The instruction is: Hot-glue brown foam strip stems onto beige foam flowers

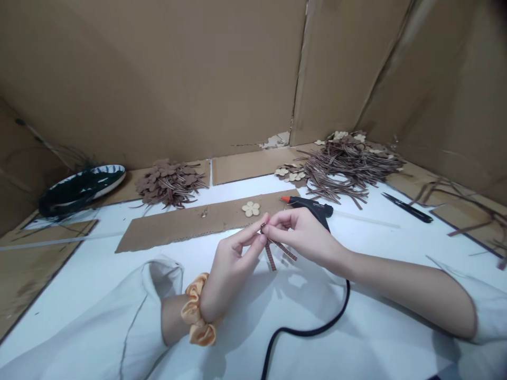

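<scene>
Above the counter (99,274), I see the left hand (232,264) and right hand (307,235) pinching one brown ribbon (270,257) narrowly, its two tails spreading from the grip toward the person. Just beyond the grip, nearer the left hand, lies the pale flower (251,209).

The left forearm (174,319) slants in from the surface's (380,343) near left corner, the right forearm (407,287) from its right edge. Left hand (227,269) and right hand (303,237) meet raised over the middle, thumbs and forefingers pinched, fingertips close together, the right hand's remaining fingers curled.
</scene>
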`<state>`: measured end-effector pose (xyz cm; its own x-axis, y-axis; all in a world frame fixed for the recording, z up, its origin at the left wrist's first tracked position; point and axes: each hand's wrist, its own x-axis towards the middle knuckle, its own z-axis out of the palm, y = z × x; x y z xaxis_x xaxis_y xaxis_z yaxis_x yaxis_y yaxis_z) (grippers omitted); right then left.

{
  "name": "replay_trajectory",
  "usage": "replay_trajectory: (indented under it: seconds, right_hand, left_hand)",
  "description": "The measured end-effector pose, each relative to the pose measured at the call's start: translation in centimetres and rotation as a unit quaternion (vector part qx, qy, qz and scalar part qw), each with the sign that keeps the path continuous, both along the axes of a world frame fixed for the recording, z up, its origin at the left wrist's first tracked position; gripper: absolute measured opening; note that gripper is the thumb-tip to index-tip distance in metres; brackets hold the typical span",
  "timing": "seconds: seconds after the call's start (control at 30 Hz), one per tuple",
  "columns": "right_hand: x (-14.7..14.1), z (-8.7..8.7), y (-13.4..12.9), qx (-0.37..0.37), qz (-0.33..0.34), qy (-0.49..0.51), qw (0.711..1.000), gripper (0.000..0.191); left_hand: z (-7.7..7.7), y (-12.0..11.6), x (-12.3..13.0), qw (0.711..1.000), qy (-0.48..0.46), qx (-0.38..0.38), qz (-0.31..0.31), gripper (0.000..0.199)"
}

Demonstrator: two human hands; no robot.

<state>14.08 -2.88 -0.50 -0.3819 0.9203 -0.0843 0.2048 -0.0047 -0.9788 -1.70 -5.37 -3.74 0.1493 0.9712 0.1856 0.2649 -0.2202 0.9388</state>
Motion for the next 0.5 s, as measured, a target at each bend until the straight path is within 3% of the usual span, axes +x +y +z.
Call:
replay_trajectory:
  seconds: [0.27,0.5]
  right_hand:
    - [0.1,-0.4,0.5,0.031,0.003,-0.037,0.999,0.012]
    - [0.4,-1.3,0.8,0.034,0.038,-0.056,0.997,0.017]
  left_hand:
    - [1.0,0.8,-0.4,0.997,0.038,0.024,0.070,0.030]
    - [0.9,1.2,-0.2,0.997,0.017,-0.004,0.074,0.023]
